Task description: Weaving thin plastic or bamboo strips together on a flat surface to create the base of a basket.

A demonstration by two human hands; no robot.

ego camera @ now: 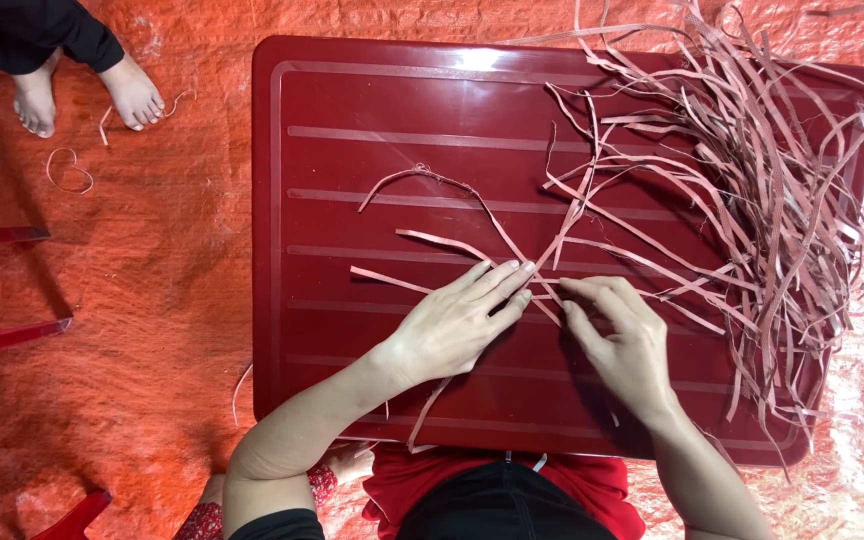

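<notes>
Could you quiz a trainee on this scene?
1. True or false: the strip pile lies on the table's left side.
2. Which touches crossed strips at mid-table: A) left hand only, B) right hand only, C) both?
3. What colour is the floor sheet?

Key: 1. False, right side. 2. C. 3. Orange.

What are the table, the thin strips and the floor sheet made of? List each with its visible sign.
Table: likely moulded plastic, glossy dark red; it shows bright glare and raised ribs.
Strips: thin, flat, matte pinkish bands that curl and tangle; possibly plastic or rubbery strapping, not certain. The left hand and right hand pinch some.
Floor sheet: looks like woven plastic tarpaulin, orange, crinkled with a faint sheen.
</notes>
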